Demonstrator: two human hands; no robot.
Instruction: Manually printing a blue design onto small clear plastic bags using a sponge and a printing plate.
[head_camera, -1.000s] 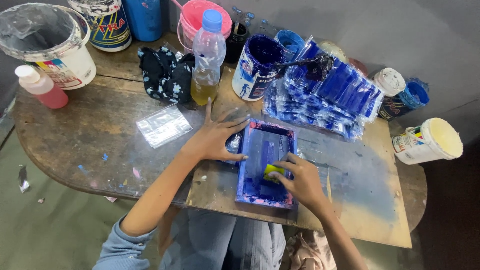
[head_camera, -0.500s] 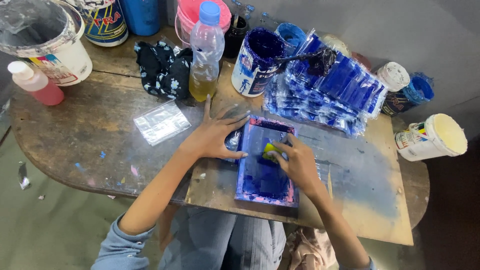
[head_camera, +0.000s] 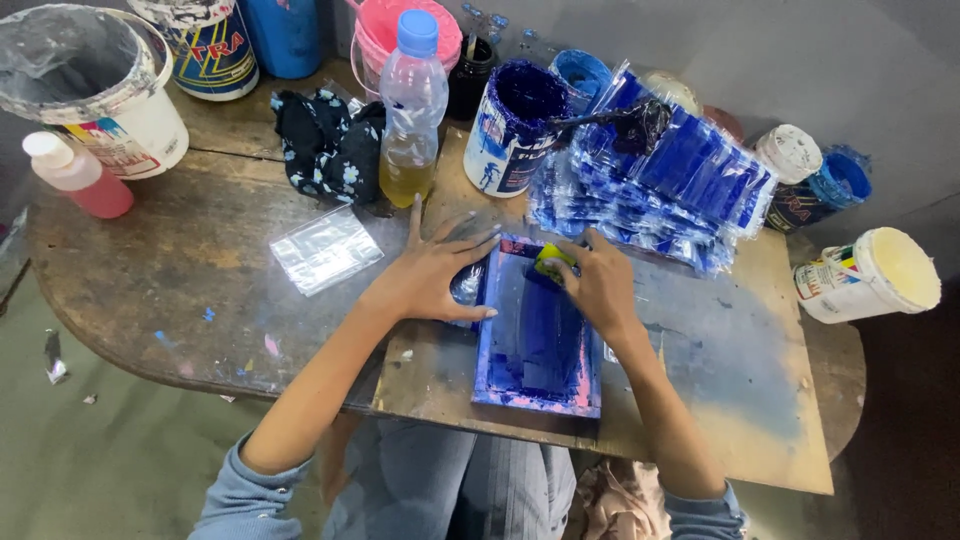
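A small blue-inked printing frame (head_camera: 535, 345) lies on the wooden board (head_camera: 740, 370) in front of me. My right hand (head_camera: 598, 285) grips a yellow-green squeegee (head_camera: 552, 262) at the frame's far end. My left hand (head_camera: 432, 275) lies flat with fingers spread, pressing on the frame's left edge. Just beyond the frame is a heap of blue-printed clear plastic bags (head_camera: 660, 180).
An open can of blue ink (head_camera: 515, 125) holds a stirring stick. A plastic bottle of yellowish liquid (head_camera: 411, 110), a dark flowered cloth (head_camera: 325, 150), a clear plastic bag (head_camera: 325, 248), a pink bottle (head_camera: 75, 175), white buckets (head_camera: 95, 85) and small paint pots (head_camera: 868, 275) ring the round table.
My right hand has drawn the squeegee from the frame's near end up to its far end. My left hand has stayed on the frame's left edge.
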